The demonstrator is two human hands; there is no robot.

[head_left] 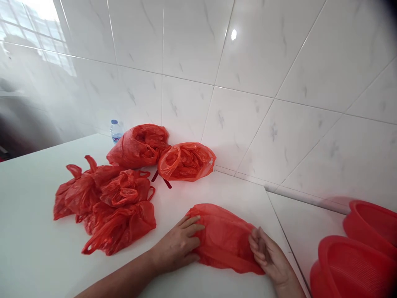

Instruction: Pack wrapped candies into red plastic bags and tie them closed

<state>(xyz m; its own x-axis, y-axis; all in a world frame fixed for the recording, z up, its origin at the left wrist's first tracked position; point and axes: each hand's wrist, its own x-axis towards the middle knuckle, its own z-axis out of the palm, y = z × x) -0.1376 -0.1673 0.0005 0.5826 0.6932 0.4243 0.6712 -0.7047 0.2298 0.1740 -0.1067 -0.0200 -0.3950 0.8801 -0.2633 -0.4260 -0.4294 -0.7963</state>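
A red plastic bag (226, 240) lies spread out and fairly flat on the white table in front of me. On its left end rests my left hand (178, 244), palm down, with the fingers stretched and apart. At the right end, my right hand (265, 254) has its fingers curled at the bag's edge, thumb up. How firmly they grip the thin plastic is hard to see. To the left lies a heap of crumpled red plastic bags (108, 198), some handle loops sticking up.
Farther back by the tiled wall sit a bulging red bag (133, 145) and an open red bag (189, 161) with crumpled plastic inside. Two dark red strips (163, 180) poke out below them. A water bottle (115, 131) stands behind. Red plastic baskets (341, 265) are at the right.
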